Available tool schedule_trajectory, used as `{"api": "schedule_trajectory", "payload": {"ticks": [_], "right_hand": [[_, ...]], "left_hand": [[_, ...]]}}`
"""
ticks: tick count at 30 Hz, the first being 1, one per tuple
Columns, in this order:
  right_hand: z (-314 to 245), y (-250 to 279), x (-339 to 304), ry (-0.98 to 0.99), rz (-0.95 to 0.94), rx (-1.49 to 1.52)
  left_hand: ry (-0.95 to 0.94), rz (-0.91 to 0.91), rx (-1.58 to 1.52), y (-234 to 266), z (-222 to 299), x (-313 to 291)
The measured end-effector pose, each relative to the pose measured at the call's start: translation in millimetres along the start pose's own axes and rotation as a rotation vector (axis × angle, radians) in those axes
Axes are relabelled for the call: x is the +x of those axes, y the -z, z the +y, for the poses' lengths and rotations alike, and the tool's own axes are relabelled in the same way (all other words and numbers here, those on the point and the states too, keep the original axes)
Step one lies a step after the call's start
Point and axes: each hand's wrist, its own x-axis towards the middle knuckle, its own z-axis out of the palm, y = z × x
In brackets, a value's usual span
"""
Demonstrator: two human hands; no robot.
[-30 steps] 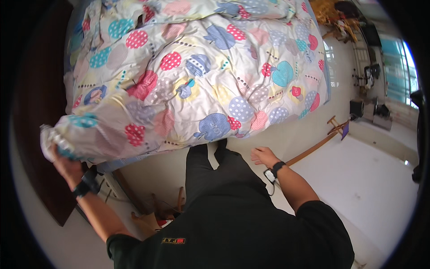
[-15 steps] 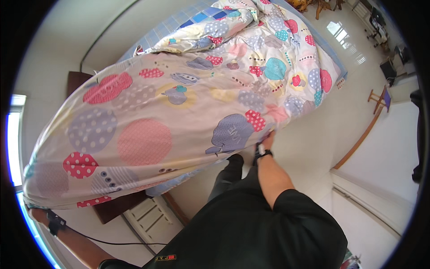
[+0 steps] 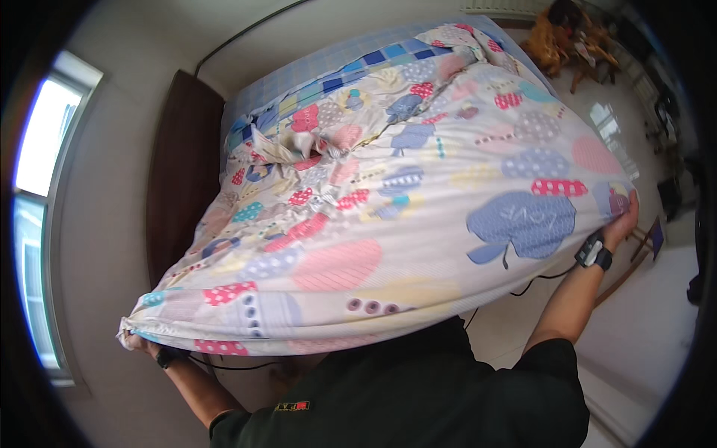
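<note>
A pale duvet cover (image 3: 441,257) printed with pink, blue and red apples and dots is stretched in front of me, its near edge raised off the bed. My left hand (image 3: 140,343) is closed round one corner of it at the lower left. At the right, my right hand (image 3: 626,218) grips the other near corner. The cloth hides part of the fingers of both hands. The far part lies crumpled over the bed, with a twisted bunch (image 3: 299,145) standing up at its middle left. A blue checked cloth (image 3: 366,63) shows beyond it.
A dark wooden headboard (image 3: 183,168) rises on the left, near a window (image 3: 48,142). Carved wooden furniture (image 3: 571,45) stands at the far right. A small wooden stool (image 3: 648,243) is past my right hand. A black cable (image 3: 231,367) runs from my left wrist.
My right hand has swung outward and up to the right with its corner. My left hand has shifted rightward. The cover is now pulled wide, and more of the bed and headboard shows.
</note>
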Motion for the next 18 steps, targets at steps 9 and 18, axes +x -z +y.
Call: {"api": "schedule_trajectory", "payload": {"ticks": [9,18], "right_hand": [[-42.4,-45.9,-2.3,-0.206,-0.025,-0.250],[226.7,-84.1,187.5,-1.319,-0.907,0.042]], "left_hand": [[0.046,0.114,0.365,58.2,-78.0,-42.4],[0.770,0.545,0.168,-180.8,-202.3,23.4]]}}
